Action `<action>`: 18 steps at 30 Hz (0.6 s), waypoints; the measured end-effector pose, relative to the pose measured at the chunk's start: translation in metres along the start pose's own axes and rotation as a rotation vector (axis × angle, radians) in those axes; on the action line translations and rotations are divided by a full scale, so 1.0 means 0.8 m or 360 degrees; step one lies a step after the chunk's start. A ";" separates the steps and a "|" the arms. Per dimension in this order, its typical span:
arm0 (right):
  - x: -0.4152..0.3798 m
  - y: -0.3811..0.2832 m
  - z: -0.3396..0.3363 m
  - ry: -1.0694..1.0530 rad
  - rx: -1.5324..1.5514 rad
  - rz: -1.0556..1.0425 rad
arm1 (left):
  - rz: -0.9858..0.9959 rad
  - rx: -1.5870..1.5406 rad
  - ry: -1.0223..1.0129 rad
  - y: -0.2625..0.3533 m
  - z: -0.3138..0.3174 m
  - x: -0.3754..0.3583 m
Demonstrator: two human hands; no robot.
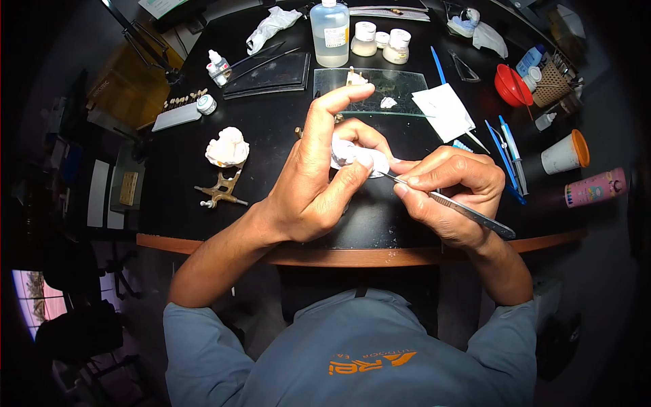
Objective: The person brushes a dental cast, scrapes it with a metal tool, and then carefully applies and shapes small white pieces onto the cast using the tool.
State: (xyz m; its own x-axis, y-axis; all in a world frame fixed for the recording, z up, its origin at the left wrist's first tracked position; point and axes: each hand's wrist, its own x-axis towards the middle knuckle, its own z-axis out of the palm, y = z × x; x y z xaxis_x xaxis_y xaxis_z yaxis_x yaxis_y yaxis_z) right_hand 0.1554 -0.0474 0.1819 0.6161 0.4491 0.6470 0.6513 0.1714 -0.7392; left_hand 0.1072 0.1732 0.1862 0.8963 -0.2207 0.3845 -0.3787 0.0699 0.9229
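Note:
Near the middle of the black table, my left hand (319, 166) holds a white plaster-like model (359, 157) between thumb and fingers, its index finger raised. My right hand (458, 193) is closed around a slim metal scalpel-like tool (468, 215). The tool's tip meets the model's right side, and its handle slopes down to the right. Left of my hands, another white model (228, 147) sits above a brownish metal frame (222, 189). Behind my left hand, a glass plate (407, 87) bears small white pieces.
A clear bottle (330, 37) and several jars stand at the back. A black case (271, 73) lies back left. On the right are blue-handled tools (505, 152), a red bowl (512, 87), a white cup (561, 161) and a pink can (595, 187). The wooden table edge (359, 258) runs in front.

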 end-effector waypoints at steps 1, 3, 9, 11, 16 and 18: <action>0.000 0.000 0.000 -0.0009 0.0003 0.0000 | -0.0004 0.0002 0.0000 0.000 0.000 0.000; 0.001 -0.001 -0.001 -0.0028 -0.0002 0.0013 | -0.0014 0.0016 -0.0010 0.000 -0.001 0.000; 0.003 -0.003 -0.003 -0.0061 -0.0022 0.0019 | -0.0008 0.0036 -0.0018 -0.001 -0.003 -0.001; 0.005 -0.002 -0.004 -0.0076 -0.0018 0.0001 | 0.0028 0.0087 0.0007 -0.002 0.000 -0.001; 0.008 0.001 -0.009 -0.0130 0.0022 -0.0010 | 0.0483 0.0667 -0.0119 -0.014 -0.008 0.000; 0.008 0.002 -0.009 -0.0108 0.0006 -0.0042 | 0.0645 0.0716 -0.0173 -0.019 -0.010 0.004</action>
State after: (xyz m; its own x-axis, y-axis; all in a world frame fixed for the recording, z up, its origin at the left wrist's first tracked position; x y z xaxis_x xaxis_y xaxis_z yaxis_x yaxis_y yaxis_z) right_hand 0.1631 -0.0504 0.1861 0.5671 0.5029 0.6523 0.6652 0.1873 -0.7228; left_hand 0.1175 0.1791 0.1731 0.6409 -0.3622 0.6768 -0.7659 -0.2430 0.5953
